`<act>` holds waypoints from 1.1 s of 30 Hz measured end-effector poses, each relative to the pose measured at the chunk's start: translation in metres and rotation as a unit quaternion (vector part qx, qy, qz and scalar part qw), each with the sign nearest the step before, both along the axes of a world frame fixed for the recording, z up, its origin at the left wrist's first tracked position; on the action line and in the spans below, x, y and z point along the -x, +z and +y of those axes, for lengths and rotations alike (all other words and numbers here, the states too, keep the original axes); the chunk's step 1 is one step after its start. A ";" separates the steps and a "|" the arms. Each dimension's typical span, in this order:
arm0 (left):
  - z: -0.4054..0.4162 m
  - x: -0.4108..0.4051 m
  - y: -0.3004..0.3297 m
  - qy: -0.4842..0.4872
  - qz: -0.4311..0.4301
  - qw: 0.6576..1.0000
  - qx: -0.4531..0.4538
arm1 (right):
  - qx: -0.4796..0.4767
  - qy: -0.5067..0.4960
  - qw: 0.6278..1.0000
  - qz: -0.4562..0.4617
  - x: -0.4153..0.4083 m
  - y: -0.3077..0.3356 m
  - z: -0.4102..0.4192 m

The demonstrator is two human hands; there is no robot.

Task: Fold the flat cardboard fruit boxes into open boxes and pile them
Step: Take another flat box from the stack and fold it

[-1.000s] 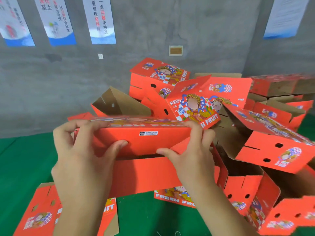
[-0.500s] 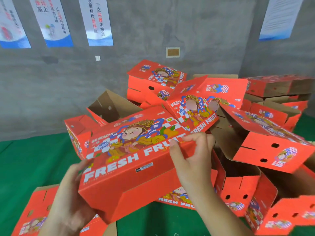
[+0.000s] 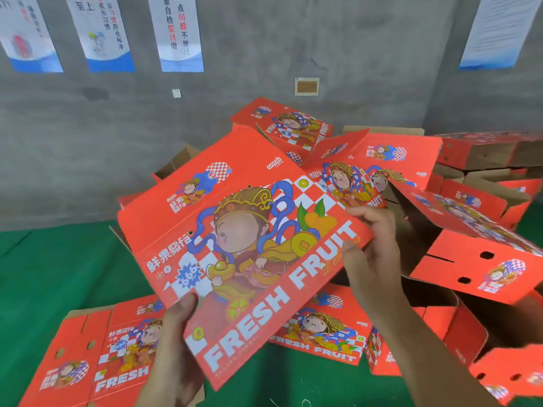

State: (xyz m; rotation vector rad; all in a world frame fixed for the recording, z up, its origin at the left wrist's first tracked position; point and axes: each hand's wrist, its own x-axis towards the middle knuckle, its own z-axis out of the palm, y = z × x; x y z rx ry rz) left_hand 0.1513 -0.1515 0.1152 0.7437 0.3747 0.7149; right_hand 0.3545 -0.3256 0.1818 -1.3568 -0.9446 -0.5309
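Note:
I hold a red cardboard fruit box (image 3: pixel 241 248) in the air, its big printed face with a cartoon figure and "FRESH FRUIT" tilted up toward me. My left hand (image 3: pixel 173 348) grips its lower left edge, thumb on the print. My right hand (image 3: pixel 373 254) pinches the right edge near the end of the lettering. Behind it lies a loose pile of folded red boxes (image 3: pixel 484 259), some showing brown insides. A flat red box (image 3: pixel 97 356) lies on the green floor at lower left.
Another flat box (image 3: pixel 326 336) lies under the held one. A green floor covering (image 3: pixel 53 274) spreads to the left. A grey concrete wall (image 3: pixel 117 136) with hanging posters (image 3: pixel 179 33) stands right behind the pile.
The held box has turned from edge-on to its printed face toward me. My left hand slid to the lower left edge; my right hand stayed on the right edge.

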 end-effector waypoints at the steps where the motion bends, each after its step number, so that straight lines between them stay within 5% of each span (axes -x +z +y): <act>1: -0.002 -0.001 0.004 -0.006 -0.003 0.999 -0.040 | 0.026 -0.025 0.999 0.013 -0.002 -0.001 0.000; 6: -0.005 -0.026 0.027 0.154 0.006 0.961 -0.229 | 0.206 -0.148 0.967 0.015 0.012 -0.014 0.012; 10: -0.023 -0.059 0.041 0.218 0.098 0.916 -0.322 | 0.331 0.028 0.942 -0.054 0.049 -0.024 0.007; 25: -0.130 -0.116 0.072 0.142 0.056 0.770 -0.619 | 0.140 -0.009 0.990 -0.006 -0.004 -0.012 -0.080; 33: -0.162 -0.129 0.081 0.123 -0.019 0.683 -0.720 | -0.081 -0.082 0.987 0.110 -0.031 -0.066 -0.130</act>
